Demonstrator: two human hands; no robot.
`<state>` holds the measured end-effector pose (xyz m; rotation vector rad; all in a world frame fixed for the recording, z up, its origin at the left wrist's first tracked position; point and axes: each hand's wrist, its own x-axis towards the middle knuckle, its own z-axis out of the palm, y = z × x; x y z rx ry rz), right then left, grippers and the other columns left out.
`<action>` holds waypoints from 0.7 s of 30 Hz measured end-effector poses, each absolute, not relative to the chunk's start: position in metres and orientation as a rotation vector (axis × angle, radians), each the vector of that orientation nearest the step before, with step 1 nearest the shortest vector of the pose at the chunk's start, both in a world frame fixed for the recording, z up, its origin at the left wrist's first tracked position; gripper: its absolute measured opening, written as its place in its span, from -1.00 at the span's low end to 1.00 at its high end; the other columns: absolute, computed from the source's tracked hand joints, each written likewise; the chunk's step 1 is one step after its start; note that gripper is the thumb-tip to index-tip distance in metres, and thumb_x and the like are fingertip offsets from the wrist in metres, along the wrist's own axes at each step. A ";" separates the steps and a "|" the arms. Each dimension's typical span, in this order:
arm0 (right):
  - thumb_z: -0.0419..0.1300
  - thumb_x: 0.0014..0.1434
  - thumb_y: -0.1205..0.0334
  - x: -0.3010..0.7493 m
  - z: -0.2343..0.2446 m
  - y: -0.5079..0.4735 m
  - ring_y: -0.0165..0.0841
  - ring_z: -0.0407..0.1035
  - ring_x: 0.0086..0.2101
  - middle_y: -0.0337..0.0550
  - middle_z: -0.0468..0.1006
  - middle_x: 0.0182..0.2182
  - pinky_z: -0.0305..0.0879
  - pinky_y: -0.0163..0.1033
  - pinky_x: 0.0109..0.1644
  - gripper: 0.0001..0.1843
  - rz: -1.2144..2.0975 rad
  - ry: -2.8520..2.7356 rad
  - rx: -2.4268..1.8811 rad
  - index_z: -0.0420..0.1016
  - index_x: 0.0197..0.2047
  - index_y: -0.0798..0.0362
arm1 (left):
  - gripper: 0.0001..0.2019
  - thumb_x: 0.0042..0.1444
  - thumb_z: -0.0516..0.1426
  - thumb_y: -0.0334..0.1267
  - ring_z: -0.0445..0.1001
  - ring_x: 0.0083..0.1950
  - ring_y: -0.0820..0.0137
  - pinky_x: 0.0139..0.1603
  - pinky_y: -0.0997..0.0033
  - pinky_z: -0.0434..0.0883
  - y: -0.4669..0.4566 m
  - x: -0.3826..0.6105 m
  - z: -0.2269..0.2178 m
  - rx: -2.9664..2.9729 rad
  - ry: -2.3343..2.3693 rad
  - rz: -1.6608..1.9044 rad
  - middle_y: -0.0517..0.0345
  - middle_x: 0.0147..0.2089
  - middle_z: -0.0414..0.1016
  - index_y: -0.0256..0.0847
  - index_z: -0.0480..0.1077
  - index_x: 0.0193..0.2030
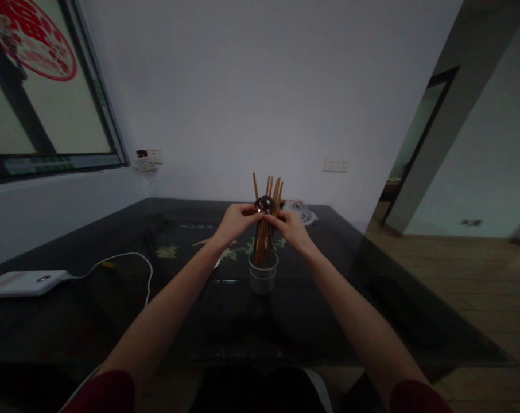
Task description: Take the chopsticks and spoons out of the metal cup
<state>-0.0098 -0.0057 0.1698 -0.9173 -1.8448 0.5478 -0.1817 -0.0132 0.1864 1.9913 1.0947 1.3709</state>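
Our left hand (236, 222) at nine o'clock and right hand (294, 229) at three pinch shiny, round-bowled metal spoons (267, 203). A sideways tug could topple the grey cylindrical cup (262, 281) below.

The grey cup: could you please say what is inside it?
Chopsticks and shiny spoons reach down into the cup; its front wall covers their lower ends and the bottom.
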 end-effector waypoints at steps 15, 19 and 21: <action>0.06 0.20 -0.05 -0.097 0.235 -0.003 -0.46 0.26 -0.45 -0.22 0.37 -0.54 0.15 -0.37 -0.36 -0.55 0.438 -1.876 -0.773 0.45 -0.38 0.22 | -0.70 0.06 0.18 -0.21 0.44 0.00 0.21 0.02 0.14 0.38 -0.007 -0.268 0.261 1.877 1.158 1.263 -0.01 -0.24 0.51 -0.44 0.47 -0.16; 0.03 0.24 0.02 -0.134 0.203 0.002 -0.37 0.34 -0.37 -0.12 0.48 -0.40 0.21 -0.32 -0.28 -0.62 0.450 -1.861 -1.025 0.48 -0.27 0.18 | -0.73 -0.04 0.25 -0.21 0.48 -0.09 0.24 -0.04 0.22 0.41 0.008 -0.299 0.231 1.714 1.254 1.089 0.02 -0.29 0.53 -0.38 0.51 -0.25; 0.02 0.25 0.07 -0.149 0.182 0.005 -0.31 0.38 -0.31 -0.05 0.52 -0.32 0.23 -0.30 -0.24 -0.64 0.489 -1.873 -1.170 0.49 -0.22 0.17 | -0.71 -0.10 0.28 -0.16 0.50 -0.17 0.28 -0.08 0.25 0.42 0.016 -0.310 0.207 1.618 1.245 0.986 0.03 -0.32 0.54 -0.35 0.52 -0.29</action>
